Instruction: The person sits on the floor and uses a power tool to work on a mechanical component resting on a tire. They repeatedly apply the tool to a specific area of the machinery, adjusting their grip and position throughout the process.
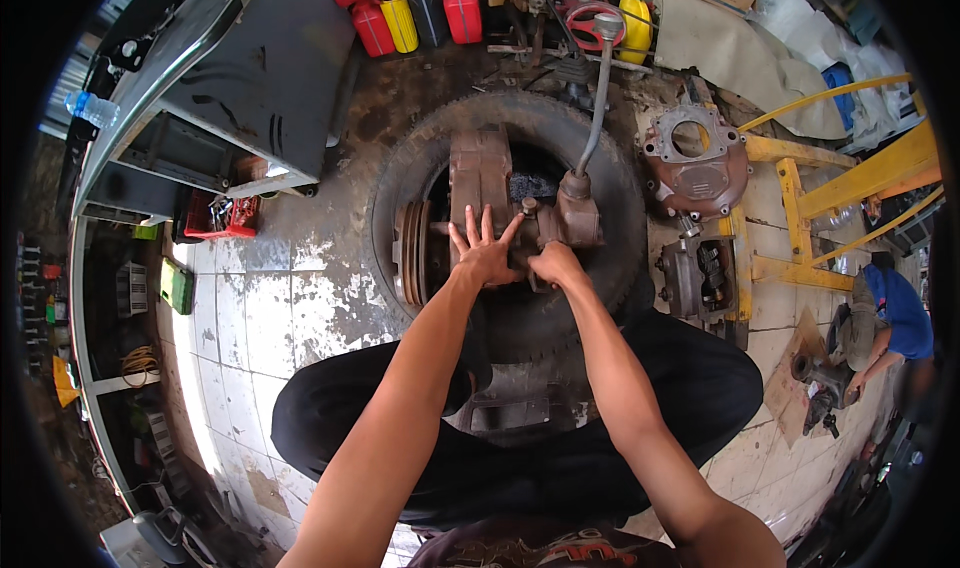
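Note:
A rusty brown gearbox (478, 173) lies on a black tyre (405, 153) between my knees. At its left end is a round grooved drum (411, 253). A long grey gear lever (598, 108) rises from its right side and ends in a knob. My left hand (484, 258) rests on the near part of the housing, its fingers spread wide. Just to its right, my right hand (556, 265) is closed against the housing with its fingers curled. Whatever it grips there is hidden beneath the hand.
Right of the tyre lie a brown bell-shaped housing (700, 173) and a dark metal casing (695, 278), near a yellow metal frame (800, 203). A metal cabinet (250, 88) stands at the left. Plastic containers (463, 8) line the back. Another person (900, 308) handles metal parts at far right.

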